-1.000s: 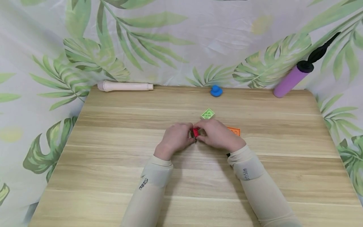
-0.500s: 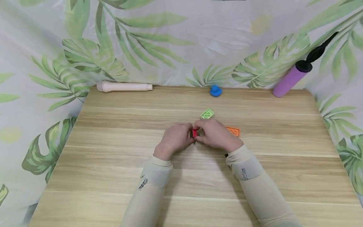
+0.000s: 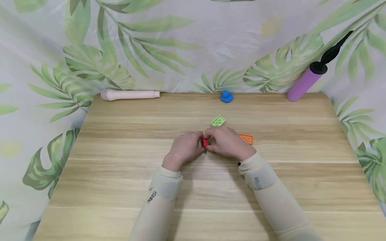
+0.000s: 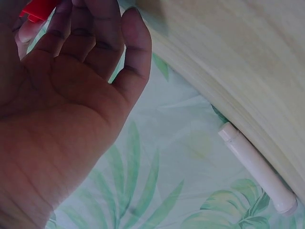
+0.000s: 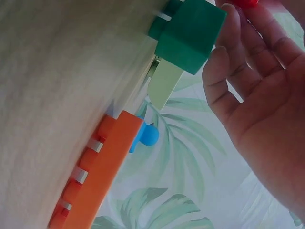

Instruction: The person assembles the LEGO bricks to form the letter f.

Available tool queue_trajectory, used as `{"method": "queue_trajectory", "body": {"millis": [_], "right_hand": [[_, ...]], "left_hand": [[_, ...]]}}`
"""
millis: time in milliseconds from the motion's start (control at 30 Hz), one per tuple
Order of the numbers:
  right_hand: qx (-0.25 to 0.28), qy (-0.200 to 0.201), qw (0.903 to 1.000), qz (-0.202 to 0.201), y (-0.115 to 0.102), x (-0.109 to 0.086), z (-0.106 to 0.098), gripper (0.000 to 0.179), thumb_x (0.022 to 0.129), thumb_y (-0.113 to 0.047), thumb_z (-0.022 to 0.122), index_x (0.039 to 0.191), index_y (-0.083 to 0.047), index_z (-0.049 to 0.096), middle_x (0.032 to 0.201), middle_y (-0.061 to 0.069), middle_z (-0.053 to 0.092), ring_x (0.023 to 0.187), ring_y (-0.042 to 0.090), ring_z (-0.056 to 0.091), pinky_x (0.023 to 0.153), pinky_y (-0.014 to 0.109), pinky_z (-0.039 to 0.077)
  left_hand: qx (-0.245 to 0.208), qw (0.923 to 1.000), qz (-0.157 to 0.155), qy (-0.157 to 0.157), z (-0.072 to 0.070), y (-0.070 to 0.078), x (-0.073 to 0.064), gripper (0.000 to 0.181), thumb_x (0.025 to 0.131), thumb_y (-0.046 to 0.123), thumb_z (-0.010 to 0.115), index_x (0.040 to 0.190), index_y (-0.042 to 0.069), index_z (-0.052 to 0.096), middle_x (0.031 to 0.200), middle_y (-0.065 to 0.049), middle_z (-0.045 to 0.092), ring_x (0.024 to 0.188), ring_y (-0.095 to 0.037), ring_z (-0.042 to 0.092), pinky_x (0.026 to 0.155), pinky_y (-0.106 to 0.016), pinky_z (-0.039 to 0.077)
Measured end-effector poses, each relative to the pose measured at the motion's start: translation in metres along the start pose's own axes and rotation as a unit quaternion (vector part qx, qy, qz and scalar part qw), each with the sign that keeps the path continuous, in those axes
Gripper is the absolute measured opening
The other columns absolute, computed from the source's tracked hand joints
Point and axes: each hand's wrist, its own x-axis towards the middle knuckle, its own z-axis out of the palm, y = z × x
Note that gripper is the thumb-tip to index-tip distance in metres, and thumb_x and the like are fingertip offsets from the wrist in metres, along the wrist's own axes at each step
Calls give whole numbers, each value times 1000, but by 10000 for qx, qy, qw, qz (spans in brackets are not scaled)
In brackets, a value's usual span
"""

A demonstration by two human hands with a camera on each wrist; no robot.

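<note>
A small red toy brick (image 3: 205, 142) sits between my two hands over the middle of the table. My left hand (image 3: 186, 147) pinches it from the left with thumb and fingertips; in the left wrist view the red brick (image 4: 38, 9) shows at the upper left corner. From the right, thumb and forefinger of my right hand (image 3: 229, 144) grip the same brick. Close by the right fingers, a dark green brick (image 5: 190, 36) stands on the table, hidden under that hand in the head view. Fingers cover part of the red brick.
A light green brick (image 3: 218, 121) lies bottom up beyond the right hand, and an orange brick (image 3: 246, 139) right of it. Along the back edge are a pale pink microphone-shaped stick (image 3: 131, 94), a blue toy duck (image 3: 227, 96) and a purple hand pump (image 3: 304, 83).
Both hands keep their hold on the red brick, which has turned slightly between the fingers. The whole head view has shifted a little.
</note>
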Motion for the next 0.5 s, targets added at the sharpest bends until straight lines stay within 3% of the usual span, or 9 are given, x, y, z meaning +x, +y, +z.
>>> {"method": "queue_trajectory", "body": {"millis": [133, 233, 400, 500], "right_hand": [[114, -134, 9998, -50, 6, -2, -3, 30, 90, -28, 86, 115, -19, 73, 111, -2, 75, 84, 14, 63, 82, 37, 55], [459, -55, 9989, 49, 17, -9, -18, 44, 92, -32, 85, 129, -14, 71, 120, 4, 75, 97, 20, 67, 89, 41, 56], [749, 586, 9929, 715, 42, -35, -62, 48, 96, -28, 80, 137, -6, 66, 131, 15, 72, 105, 31, 69, 91, 50, 56], [566, 642, 9896, 1153, 54, -49, -80, 43, 97, -23, 78, 133, -2, 67, 130, 20, 71, 108, 35, 69, 93, 53, 55]], "left_hand": [[-4, 10000, -62, 13, 2, 1, -1, 27, 94, 31, 80, 115, 17, 71, 94, -3, 71, 83, -24, 63, 75, -43, 56], [25, 10000, -91, -6, 2, 2, -1, 28, 93, 31, 81, 115, 18, 71, 94, -2, 71, 83, -24, 63, 74, -43, 55], [-74, 9997, -142, -194, 0, 0, 1, 33, 93, 32, 79, 121, 17, 71, 83, 1, 66, 75, -20, 60, 65, -35, 49], [-150, 9993, -220, -274, -2, -2, 1, 39, 92, 35, 80, 125, 17, 69, 82, 2, 64, 73, -18, 60, 63, -32, 46]]}}
